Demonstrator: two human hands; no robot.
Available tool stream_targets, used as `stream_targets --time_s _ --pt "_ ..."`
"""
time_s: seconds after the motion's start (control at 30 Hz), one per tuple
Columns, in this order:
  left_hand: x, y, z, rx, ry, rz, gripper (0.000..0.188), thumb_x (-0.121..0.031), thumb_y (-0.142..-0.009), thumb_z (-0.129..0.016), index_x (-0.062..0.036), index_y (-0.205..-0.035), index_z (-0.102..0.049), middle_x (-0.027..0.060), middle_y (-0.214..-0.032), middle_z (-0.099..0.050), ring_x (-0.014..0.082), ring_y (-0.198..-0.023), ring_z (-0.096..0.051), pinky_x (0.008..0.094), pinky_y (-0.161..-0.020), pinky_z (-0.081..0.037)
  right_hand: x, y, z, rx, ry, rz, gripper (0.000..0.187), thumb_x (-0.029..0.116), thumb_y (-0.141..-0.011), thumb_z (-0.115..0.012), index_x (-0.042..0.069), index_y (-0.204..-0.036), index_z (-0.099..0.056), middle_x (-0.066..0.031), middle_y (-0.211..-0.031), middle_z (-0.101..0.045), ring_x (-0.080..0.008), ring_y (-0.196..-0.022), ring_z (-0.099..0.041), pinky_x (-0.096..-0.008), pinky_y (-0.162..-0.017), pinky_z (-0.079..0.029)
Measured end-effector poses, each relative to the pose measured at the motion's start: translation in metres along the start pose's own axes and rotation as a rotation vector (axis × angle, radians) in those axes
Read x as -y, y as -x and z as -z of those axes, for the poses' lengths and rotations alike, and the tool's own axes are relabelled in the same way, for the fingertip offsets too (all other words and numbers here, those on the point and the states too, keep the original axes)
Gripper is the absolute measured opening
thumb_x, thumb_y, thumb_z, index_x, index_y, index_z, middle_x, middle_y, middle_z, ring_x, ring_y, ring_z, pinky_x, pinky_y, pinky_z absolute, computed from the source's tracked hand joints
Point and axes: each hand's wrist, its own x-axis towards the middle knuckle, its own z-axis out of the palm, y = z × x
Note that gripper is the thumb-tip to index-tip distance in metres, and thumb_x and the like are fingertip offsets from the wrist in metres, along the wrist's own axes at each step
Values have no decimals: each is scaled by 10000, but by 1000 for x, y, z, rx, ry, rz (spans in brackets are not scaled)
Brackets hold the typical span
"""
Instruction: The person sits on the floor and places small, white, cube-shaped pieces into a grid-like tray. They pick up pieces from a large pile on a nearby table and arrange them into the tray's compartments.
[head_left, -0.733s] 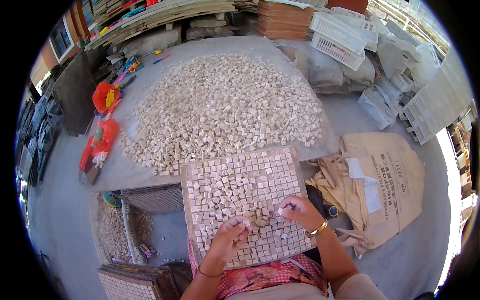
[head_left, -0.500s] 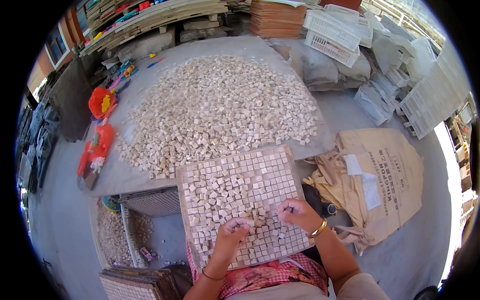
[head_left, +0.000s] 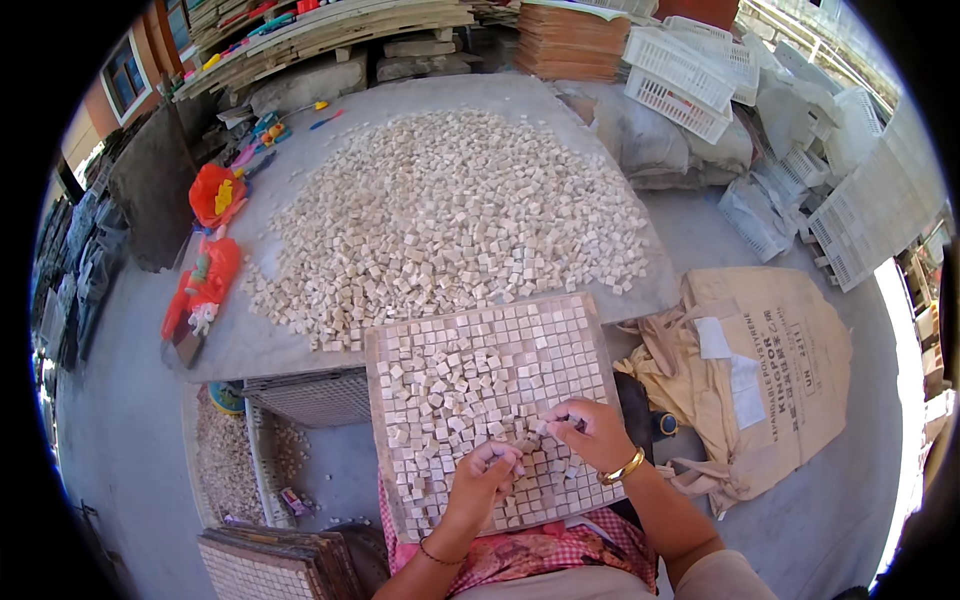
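Note:
On my lap rests a square tray (head_left: 377, 445) with a grid of small pale stone tiles (head_left: 560, 345). Loose tiles (head_left: 452, 378) lie heaped over its left and middle part, while rows on the right sit flat in the grid. My left hand (head_left: 484, 482) is closed in a pinch just above the tray's lower middle; what its fingertips hold cannot be made out. Close by on the right, my right hand (head_left: 592, 435) pinches thumb and forefinger together over the tiles, with its fingertips' contents too small to tell.
Ahead, a big pile of loose tiles (head_left: 450, 215) covers a low grey table (head_left: 225, 340). Red plastic bags (head_left: 212, 270) lie at its left edge. A tan sack (head_left: 790, 370) is on the right, white crates (head_left: 680, 85) behind. Stacked tile trays (head_left: 262, 570) stand at lower left.
My right hand has moved left and slightly down over the tray, nearer my left hand. The left hand is still pinched. The whole view has shifted slightly.

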Motion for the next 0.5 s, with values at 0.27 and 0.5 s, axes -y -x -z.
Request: stream_targets --time_s 0.27,0.5 --pt "2 3 4 -9 42 -6 96 -102 -897 -530 -14 -903 -568 36 -717 -567 35 -488 -345 169 -407 -235 -11 -36 7 82 578 224 119 151 -794 -585 56 -861 -610 -112 -762 -592 -307 -759 -563 -401 -691 -461" --pt "2 5 17 -54 41 7 101 -114 -904 -542 -21 -910 -579 29 -717 -555 33 -504 -372 170 -427 -268 -15 -48 8 45 518 237 112 142 -790 -592 68 -873 -599 -102 -808 -581 -303 -779 -566 -394 -693 -463"
